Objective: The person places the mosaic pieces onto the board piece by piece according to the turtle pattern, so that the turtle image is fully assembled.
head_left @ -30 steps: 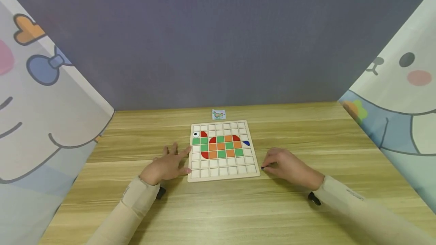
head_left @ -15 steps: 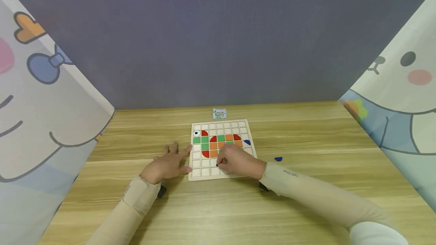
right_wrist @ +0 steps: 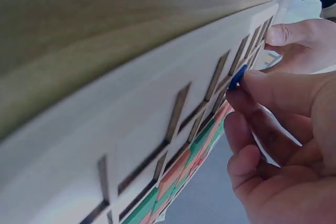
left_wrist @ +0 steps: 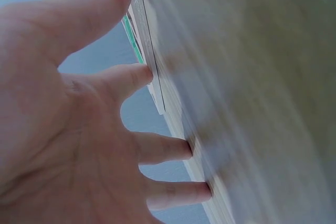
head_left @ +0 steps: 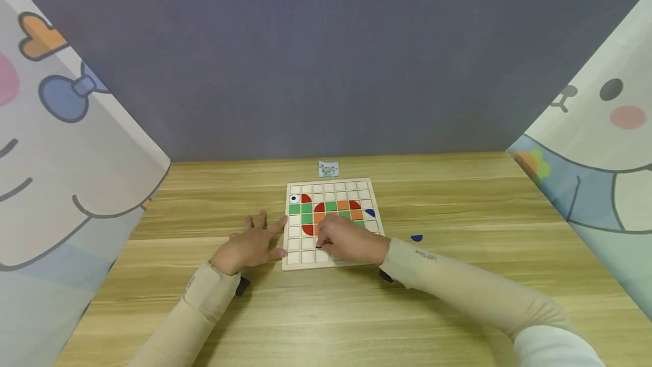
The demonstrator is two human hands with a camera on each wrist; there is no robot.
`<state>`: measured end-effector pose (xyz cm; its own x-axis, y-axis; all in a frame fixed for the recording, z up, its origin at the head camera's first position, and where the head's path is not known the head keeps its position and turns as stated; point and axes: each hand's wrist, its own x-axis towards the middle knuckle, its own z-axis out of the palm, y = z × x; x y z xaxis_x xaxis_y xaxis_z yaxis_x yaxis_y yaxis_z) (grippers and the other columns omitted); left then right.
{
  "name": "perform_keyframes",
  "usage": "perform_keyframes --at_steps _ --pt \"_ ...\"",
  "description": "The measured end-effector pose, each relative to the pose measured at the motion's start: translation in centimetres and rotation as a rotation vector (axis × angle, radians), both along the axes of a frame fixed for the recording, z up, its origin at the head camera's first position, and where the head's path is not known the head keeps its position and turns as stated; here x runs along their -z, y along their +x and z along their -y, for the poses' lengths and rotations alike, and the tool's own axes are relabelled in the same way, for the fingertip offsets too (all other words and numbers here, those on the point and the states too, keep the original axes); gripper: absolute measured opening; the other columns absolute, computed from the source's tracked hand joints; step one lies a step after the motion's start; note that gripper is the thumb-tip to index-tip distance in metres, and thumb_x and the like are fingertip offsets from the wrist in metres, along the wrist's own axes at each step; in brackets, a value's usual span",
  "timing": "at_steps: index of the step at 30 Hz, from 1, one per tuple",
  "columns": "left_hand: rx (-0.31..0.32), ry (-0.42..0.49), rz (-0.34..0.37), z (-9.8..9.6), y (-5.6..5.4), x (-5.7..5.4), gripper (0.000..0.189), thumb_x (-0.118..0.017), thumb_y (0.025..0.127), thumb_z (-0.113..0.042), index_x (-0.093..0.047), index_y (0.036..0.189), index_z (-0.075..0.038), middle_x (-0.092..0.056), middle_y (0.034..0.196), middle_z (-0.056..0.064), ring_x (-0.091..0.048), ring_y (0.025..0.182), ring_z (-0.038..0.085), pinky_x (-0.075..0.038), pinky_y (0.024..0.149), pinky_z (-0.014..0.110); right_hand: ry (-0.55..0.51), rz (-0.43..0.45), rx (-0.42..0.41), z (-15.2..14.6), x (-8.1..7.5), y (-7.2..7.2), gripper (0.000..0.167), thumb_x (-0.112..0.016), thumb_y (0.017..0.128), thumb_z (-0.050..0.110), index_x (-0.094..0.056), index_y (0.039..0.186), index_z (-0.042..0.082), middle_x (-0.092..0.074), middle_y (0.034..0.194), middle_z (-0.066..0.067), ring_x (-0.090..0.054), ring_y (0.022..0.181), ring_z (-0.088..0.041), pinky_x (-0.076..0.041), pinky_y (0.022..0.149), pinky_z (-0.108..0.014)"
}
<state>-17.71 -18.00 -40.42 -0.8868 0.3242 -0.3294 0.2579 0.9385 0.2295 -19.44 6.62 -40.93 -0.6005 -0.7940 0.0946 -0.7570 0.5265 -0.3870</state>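
A wooden grid board (head_left: 305, 265) lies on the table, with red, green and orange tiles and a round eye tile (head_left: 294, 199) set in its cells. My right hand (head_left: 351, 239) is over the board's lower middle and pinches a small blue tile (right_wrist: 238, 77) between thumb and forefinger, close over a cell below the coloured tiles. My left hand (head_left: 249, 248) lies spread at the board's left edge; in the left wrist view its thumb and forefinger (left_wrist: 131, 77) touch that edge. Another blue tile (head_left: 370, 213) sits tilted in a right-hand cell.
A blue half-round tile (head_left: 417, 238) lies on the table right of the board. Behind the board is a small picture card (head_left: 328, 169). A grey partition (head_left: 326, 61) closes off the back, with printed cartoon panels at both sides.
My right hand has carried a blue tile leftward from the table beside the board to over its lower cells, uncovering the half-round tile on the table. My left hand stays put.
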Motion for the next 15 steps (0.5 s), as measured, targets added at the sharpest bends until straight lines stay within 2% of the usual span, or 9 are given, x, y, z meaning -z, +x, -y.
perform_keyframes --at_steps 6,10,15 --pt "0.008 0.008 0.004 0.0 0.0 0.0 0.080 -0.060 0.087 -0.051 -0.022 0.152 -0.023 -0.009 0.149 0.034 -0.012 0.130 0.060 -0.030 0.082 0.076 -0.074 -0.036 0.025 -2.3 -0.6 0.7 0.009 -0.073 0.083 0.007 -0.076 0.091 0.011 -0.060 0.090 0.007 -0.051 0.086 -0.009 -0.044 0.077 -0.025" --pt "0.012 0.015 0.007 0.0 0.0 0.0 0.080 -0.059 0.088 -0.050 -0.022 0.152 -0.023 -0.009 0.149 0.034 -0.011 0.130 0.060 -0.029 0.081 0.076 -0.120 -0.047 0.076 -6.0 -0.8 1.3 0.013 -0.075 0.080 0.006 -0.075 0.092 0.010 -0.061 0.096 0.005 -0.052 0.091 -0.012 -0.046 0.080 -0.030" --pt "-0.003 0.017 0.018 0.1 0.0 -0.1 0.080 -0.060 0.088 -0.050 -0.021 0.152 -0.024 -0.007 0.150 0.034 -0.009 0.131 0.059 -0.027 0.083 0.077 -0.093 -0.058 0.157 -11.6 -0.5 1.6 0.018 -0.077 0.077 0.006 -0.074 0.095 0.007 -0.064 0.105 -0.002 -0.056 0.104 -0.024 -0.046 0.088 -0.041"
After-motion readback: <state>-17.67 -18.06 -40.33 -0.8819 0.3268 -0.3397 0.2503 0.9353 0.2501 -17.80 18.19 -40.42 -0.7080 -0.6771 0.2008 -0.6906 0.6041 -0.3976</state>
